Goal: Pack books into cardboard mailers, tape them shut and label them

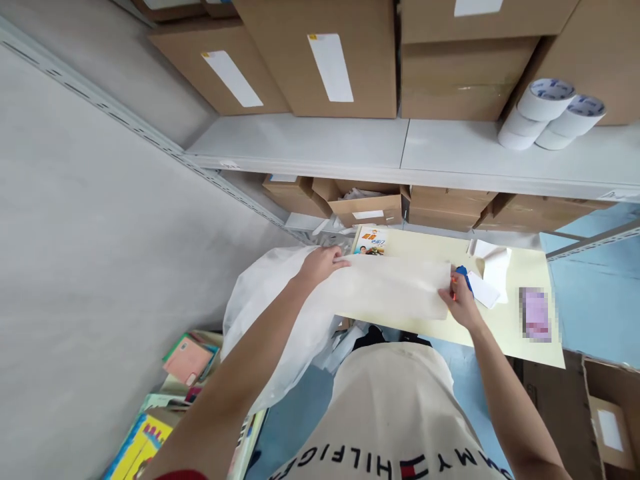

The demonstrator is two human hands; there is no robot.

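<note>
A thin, translucent white wrapping sheet (pixel 395 287) lies stretched across a pale yellow tabletop (pixel 425 241). Its loose bulk hangs off the table's left end. My left hand (pixel 320 264) pinches the sheet's far edge near that end. At the sheet's right edge, my right hand (pixel 461 303) is closed around a small blue and orange tool that looks like a utility knife (pixel 464 275); its tip is hidden. The right thumb touches the sheet. Just beyond the sheet sits a printed booklet (pixel 371 241), partly covered by it.
White papers (pixel 493 267) and a blurred-out purple item (pixel 535 315) lie at the table's right. Shelves behind hold cardboard boxes (pixel 340 60) and white tape rolls (pixel 545 107). Books (pixel 145 440) are stacked at lower left. An open carton (pixel 610 400) stands at lower right.
</note>
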